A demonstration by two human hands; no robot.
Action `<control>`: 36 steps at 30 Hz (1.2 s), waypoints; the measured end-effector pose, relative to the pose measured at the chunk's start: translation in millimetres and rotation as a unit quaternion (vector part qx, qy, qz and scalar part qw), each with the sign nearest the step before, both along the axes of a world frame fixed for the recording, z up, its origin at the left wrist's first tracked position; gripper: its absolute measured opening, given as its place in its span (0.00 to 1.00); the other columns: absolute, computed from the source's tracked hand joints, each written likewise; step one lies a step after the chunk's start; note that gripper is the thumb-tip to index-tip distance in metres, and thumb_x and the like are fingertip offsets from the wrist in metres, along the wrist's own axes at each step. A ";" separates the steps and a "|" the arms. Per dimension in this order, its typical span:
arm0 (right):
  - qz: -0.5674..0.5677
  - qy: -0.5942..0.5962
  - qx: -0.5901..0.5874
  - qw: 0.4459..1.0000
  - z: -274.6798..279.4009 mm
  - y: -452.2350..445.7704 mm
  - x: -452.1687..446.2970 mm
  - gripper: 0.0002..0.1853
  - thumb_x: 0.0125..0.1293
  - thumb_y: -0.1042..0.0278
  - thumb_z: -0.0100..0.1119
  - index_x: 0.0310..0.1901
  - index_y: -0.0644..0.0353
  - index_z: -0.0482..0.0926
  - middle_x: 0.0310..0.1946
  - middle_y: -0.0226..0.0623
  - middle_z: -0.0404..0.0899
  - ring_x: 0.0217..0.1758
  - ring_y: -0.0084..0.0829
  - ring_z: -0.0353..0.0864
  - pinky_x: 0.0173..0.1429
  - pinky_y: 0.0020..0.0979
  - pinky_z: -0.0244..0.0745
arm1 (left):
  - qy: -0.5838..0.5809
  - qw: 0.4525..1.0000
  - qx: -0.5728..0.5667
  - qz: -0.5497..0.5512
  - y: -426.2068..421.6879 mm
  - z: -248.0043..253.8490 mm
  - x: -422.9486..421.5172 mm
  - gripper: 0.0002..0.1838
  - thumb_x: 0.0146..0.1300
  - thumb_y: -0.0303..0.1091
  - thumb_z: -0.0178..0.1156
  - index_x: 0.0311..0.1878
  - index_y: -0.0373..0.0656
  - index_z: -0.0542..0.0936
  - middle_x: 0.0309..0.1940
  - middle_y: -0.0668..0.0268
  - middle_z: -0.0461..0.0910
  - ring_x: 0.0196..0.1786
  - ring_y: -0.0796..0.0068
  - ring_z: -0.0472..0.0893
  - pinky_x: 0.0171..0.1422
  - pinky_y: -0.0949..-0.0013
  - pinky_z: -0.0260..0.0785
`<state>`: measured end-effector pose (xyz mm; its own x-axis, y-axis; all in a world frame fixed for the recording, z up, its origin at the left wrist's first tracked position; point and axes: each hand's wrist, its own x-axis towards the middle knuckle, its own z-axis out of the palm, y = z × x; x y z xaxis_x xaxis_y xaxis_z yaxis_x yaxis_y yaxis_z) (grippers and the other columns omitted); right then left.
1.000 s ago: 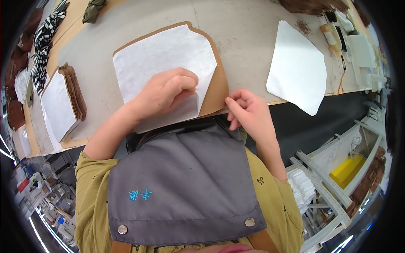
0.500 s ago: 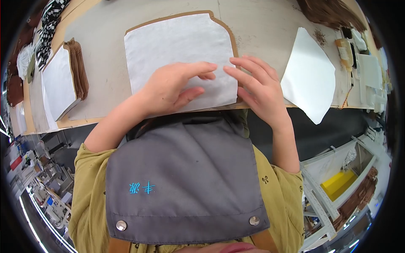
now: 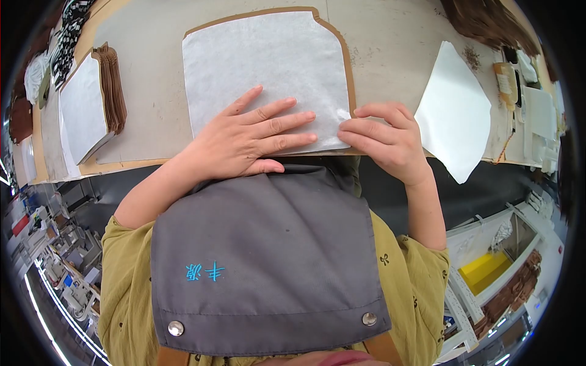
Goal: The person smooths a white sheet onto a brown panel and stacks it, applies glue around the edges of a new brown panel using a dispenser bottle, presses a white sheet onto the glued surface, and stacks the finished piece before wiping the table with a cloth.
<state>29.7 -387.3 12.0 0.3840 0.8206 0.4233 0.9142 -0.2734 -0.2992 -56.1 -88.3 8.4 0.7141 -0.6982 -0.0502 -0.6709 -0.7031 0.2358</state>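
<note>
Left hand [image 3: 250,136] lowered onto one white sheet [image 3: 262,61], fingers apart, one brown piece [image 3: 350,76] beneath, right hand [image 3: 392,141], grip unclear

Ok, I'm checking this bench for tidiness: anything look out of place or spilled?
Yes: brown specks lie scattered on the table, and the white sheet at right juts past its front edge.

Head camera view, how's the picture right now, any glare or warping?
In the head view, black rounded borders and tilted surroundings suggest wide-angle distortion; in that same view, a pale sheen shows on the white sheet by the right hand's fingertips; also in the head view, the metal snaps glint, and the blue lettering looks reasonably sharp.
</note>
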 end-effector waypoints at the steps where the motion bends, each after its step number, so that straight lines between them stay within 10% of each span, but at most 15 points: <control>1: 0.001 -0.002 -0.005 1.000 -0.5 -0.9 -0.1 0.12 0.50 0.66 0.68 0.39 0.47 0.88 0.43 0.16 0.87 0.51 0.26 0.82 0.50 0.31 0.75 | -0.004 1.000 0.003 -0.003 -0.3 -0.1 0.0 0.34 0.74 0.71 0.34 0.78 0.76 0.64 0.81 0.82 0.59 0.81 0.74 0.59 0.87 0.49 0.38; 14: -0.002 -0.045 -0.034 0.998 0.6 -2.8 -4.7 0.12 0.54 0.66 0.63 0.42 0.49 0.85 0.47 0.18 0.83 0.51 0.24 0.82 0.51 0.30 0.76 | -0.019 1.000 -0.001 -0.015 -0.5 1.7 5.8 0.34 0.72 0.74 0.33 0.74 0.77 0.72 0.79 0.75 0.64 0.81 0.70 0.61 0.86 0.49 0.39; 22: -0.049 -0.063 0.034 0.996 -10.9 -2.4 -12.9 0.16 0.48 0.68 0.68 0.43 0.46 0.87 0.44 0.17 0.80 0.41 0.23 0.79 0.42 0.28 0.71 | -0.018 0.967 -0.240 0.081 -38.1 13.5 32.3 0.19 0.63 0.41 0.68 0.56 0.50 0.82 0.53 0.69 0.79 0.48 0.65 0.81 0.54 0.60 0.73; 36: -0.039 -0.099 0.062 0.992 -11.1 -2.7 -17.7 0.17 0.46 0.72 0.69 0.41 0.45 0.87 0.42 0.17 0.79 0.35 0.21 0.75 0.38 0.26 0.68 | 0.050 0.943 -0.314 -0.094 -57.9 -6.3 87.6 0.08 0.57 0.25 0.66 0.39 0.48 0.82 0.51 0.70 0.80 0.47 0.67 0.81 0.51 0.62 0.76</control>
<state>12.0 -389.9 0.8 0.3432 0.7290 0.5923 0.9359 -0.3184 -0.1505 31.5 -146.1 2.2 0.5891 -0.7262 0.3545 -0.7213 -0.2747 0.6359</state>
